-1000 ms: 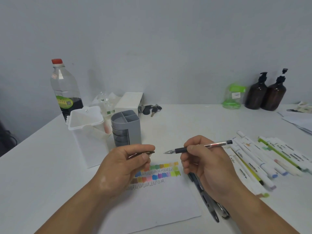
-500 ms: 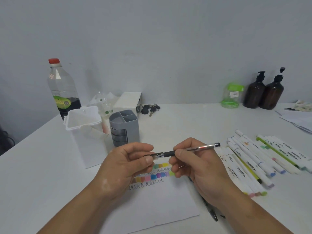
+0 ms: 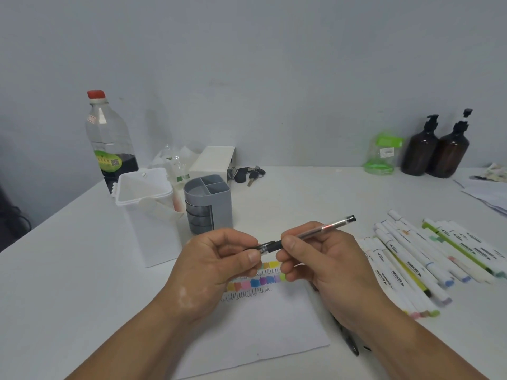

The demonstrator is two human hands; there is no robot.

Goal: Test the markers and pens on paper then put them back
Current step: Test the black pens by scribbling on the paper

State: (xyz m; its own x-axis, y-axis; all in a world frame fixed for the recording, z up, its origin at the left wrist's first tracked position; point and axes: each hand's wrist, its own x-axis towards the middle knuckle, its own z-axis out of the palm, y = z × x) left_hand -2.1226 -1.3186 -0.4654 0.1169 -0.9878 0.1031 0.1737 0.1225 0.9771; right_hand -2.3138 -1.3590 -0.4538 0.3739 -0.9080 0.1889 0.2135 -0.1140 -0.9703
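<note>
My right hand (image 3: 326,259) pinches a clear gel pen (image 3: 321,230) with a black grip, held above the paper and pointing left. My left hand (image 3: 216,264) pinches the pen's clear cap (image 3: 264,247), which sits over the tip. Under both hands lies a white sheet (image 3: 263,333) with rows of coloured swatches and black scribbles. Several white markers (image 3: 411,259) lie in a loose row to the right. A grey divided pen holder (image 3: 209,202) and a white open box (image 3: 149,215) stand behind my left hand.
A bottle with a red cap (image 3: 109,141) stands at the back left. A white box (image 3: 212,161) and keys (image 3: 248,172) lie behind the holder. Two brown pump bottles (image 3: 436,149) and a green-lidded jar (image 3: 382,154) stand far right. Dark pens (image 3: 349,341) lie under my right wrist.
My hands came together: the cap in my left hand went onto the tip of the pen in my right. The pen moved left and slightly down.
</note>
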